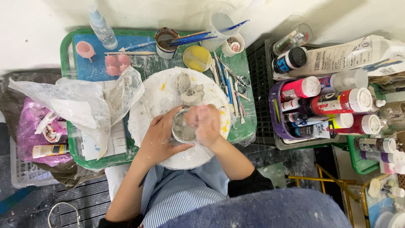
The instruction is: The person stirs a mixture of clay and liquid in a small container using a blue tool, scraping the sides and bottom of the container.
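A small round clay-smeared bowl (182, 128) rests on a white round board (157, 98) on a green tray table. My left hand (158, 137) cups the bowl from its left side. My right hand (206, 124) is closed against the bowl's right rim, its fingers pressing into the grey clay there. A lump of loose grey clay (189, 90) lies on the board just beyond the bowl.
Crumpled clear plastic (80, 103) with clay residue lies left of the board. Behind it stand a cup of brushes (166, 42), a yellow lid (196, 58), a spray bottle (102, 29) and sculpting tools (230, 84). A purple basket of paint bottles (320, 107) sits to the right.
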